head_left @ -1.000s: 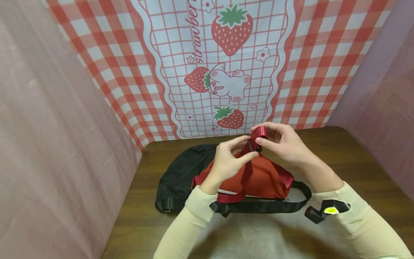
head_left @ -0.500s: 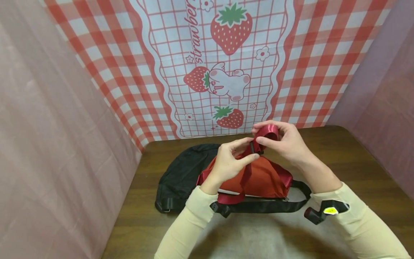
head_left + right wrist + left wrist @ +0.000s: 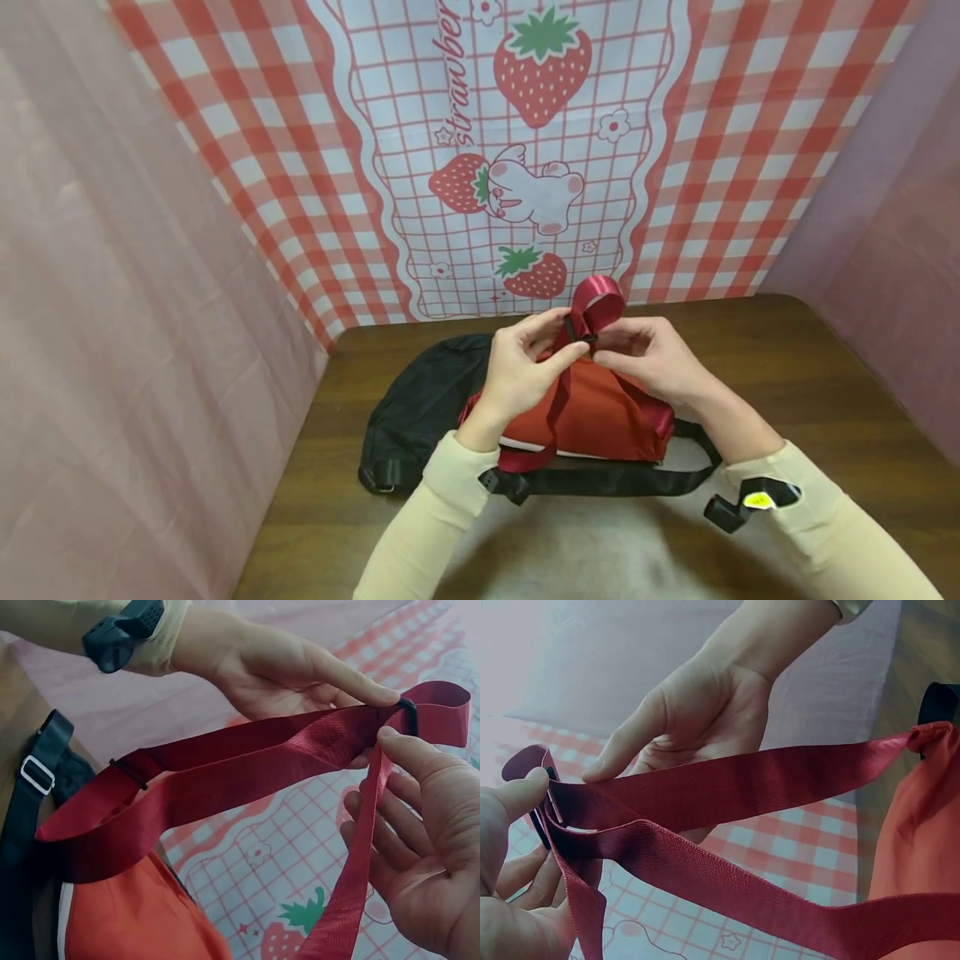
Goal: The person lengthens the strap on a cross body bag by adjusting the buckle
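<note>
A red bag (image 3: pixel 592 412) lies on the wooden table (image 3: pixel 787 367), partly over a black bag (image 3: pixel 423 396). Both hands hold its red strap (image 3: pixel 597 302) up above it, where the strap passes through a small black slider buckle (image 3: pixel 582 332) and stands in a loop. My left hand (image 3: pixel 561 337) pinches the strap at the buckle from the left; its thumb (image 3: pixel 521 795) lies against the buckle (image 3: pixel 541 825). From the right, my right hand (image 3: pixel 604 347) pinches the strap beside the buckle (image 3: pixel 409 709), thumb (image 3: pixel 416 754) on top. The strap (image 3: pixel 247 761) runs down to the bag (image 3: pixel 135 915).
A black strap (image 3: pixel 607 479) with a buckle (image 3: pixel 508 483) lies along the bag's near side. A pale patch (image 3: pixel 585 550) covers the table's front. A strawberry-print cloth (image 3: pixel 525 142) hangs behind, and pink curtains (image 3: pixel 127 333) close both sides.
The red loop above the buckle now stands taller and free. My right hand has dropped from over the loop to just beside the buckle. The bags have stayed put.
</note>
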Tool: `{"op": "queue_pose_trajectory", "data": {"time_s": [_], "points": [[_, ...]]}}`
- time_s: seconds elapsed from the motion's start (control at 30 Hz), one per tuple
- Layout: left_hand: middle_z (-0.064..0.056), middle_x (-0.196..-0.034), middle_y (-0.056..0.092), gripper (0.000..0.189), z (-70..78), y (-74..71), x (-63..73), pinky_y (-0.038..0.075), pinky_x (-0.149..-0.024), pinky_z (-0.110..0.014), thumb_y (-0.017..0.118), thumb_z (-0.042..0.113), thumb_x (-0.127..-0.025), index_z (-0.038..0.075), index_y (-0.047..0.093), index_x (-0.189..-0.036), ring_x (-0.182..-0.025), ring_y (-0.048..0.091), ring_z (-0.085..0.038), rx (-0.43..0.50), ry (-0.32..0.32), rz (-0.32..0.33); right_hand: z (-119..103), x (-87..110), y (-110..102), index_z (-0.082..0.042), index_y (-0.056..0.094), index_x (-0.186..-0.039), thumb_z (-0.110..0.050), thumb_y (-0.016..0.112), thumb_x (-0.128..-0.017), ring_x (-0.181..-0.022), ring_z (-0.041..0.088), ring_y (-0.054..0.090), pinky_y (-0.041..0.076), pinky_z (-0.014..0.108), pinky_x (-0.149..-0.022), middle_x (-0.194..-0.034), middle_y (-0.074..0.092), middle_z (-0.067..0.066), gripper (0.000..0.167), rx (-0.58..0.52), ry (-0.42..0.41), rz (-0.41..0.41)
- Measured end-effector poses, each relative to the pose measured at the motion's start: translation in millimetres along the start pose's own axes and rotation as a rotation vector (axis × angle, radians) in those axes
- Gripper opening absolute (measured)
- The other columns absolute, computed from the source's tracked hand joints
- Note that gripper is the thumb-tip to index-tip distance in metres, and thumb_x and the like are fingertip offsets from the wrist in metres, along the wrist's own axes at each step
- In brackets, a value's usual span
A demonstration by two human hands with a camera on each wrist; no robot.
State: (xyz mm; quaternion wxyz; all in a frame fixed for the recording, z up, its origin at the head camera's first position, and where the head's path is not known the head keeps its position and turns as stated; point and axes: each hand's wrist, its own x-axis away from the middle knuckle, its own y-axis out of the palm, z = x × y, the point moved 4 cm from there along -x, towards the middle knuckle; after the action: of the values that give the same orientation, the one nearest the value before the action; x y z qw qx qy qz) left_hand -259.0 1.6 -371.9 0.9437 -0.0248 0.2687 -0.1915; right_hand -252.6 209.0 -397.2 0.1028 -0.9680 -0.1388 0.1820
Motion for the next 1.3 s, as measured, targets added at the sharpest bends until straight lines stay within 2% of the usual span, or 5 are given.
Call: {"op": "queue_pose_trajectory", "data": {"time_s": [0.37, 0.57, 0.8, 1.07, 1.3], "points": [[-0.022, -0.129, 0.074, 0.048, 6.0, -2.6, 2.0, 0.057, -0.110, -0.035, 0.079, 0.002, -0.095, -0.002, 0.066, -0.140, -0.122, 0.072, -0.034, -0.001, 0.004, 0.029, -2, 10.3, 1, -0.001, 0.074, -0.129, -0.002, 0.081, -0.093, -0.104, 0.005, 0.075, 0.063, 0.020, -0.091, -0.119, 0.079, 0.012, 0.037, 0.226, -0.057, 0.055], [-0.022, -0.129, 0.074, 0.048, 6.1, -0.4, 2.2, 0.059, -0.107, -0.040, 0.080, 0.003, -0.095, -0.001, 0.067, -0.140, -0.121, 0.073, -0.032, 0.002, 0.006, 0.012, -9, 1.5, 6, -0.003, 0.075, -0.127, -0.002, 0.083, -0.091, -0.101, 0.010, 0.077, 0.063, 0.021, -0.089, -0.114, 0.080, -0.004, 0.036, 0.181, -0.105, 0.071], [-0.022, -0.129, 0.074, 0.047, 8.7, -4.0, 2.2, 0.057, -0.108, -0.027, 0.080, 0.002, -0.094, -0.001, 0.067, -0.139, -0.122, 0.072, -0.033, -0.010, 0.024, 0.030, -7, 4.4, 6, -0.004, 0.077, -0.122, 0.001, 0.085, -0.088, -0.102, 0.003, 0.074, 0.060, 0.015, -0.093, -0.112, 0.079, 0.012, 0.036, 0.319, -0.132, 0.052], [-0.021, -0.131, 0.074, 0.047, 8.8, -3.4, 1.2, 0.058, -0.106, -0.027, 0.081, 0.004, -0.094, 0.000, 0.068, -0.139, -0.123, 0.072, -0.031, -0.021, 0.016, 0.011, -10, -3.2, 9, -0.008, 0.076, -0.126, 0.001, 0.085, -0.087, -0.104, 0.003, 0.074, 0.060, 0.017, -0.092, -0.116, 0.078, -0.003, 0.041, 0.293, -0.199, 0.042], [-0.021, -0.129, 0.074, 0.046, 9.8, -6.5, 1.7, 0.059, -0.105, -0.026, 0.081, 0.003, -0.094, 0.000, 0.069, -0.138, -0.119, 0.073, -0.032, -0.025, 0.011, 0.022, -6, 2.5, 1, -0.014, 0.077, -0.123, -0.012, 0.090, -0.086, -0.107, 0.018, 0.075, 0.058, 0.016, -0.096, -0.115, 0.079, 0.001, 0.039, 0.509, -0.135, -0.011]]}}
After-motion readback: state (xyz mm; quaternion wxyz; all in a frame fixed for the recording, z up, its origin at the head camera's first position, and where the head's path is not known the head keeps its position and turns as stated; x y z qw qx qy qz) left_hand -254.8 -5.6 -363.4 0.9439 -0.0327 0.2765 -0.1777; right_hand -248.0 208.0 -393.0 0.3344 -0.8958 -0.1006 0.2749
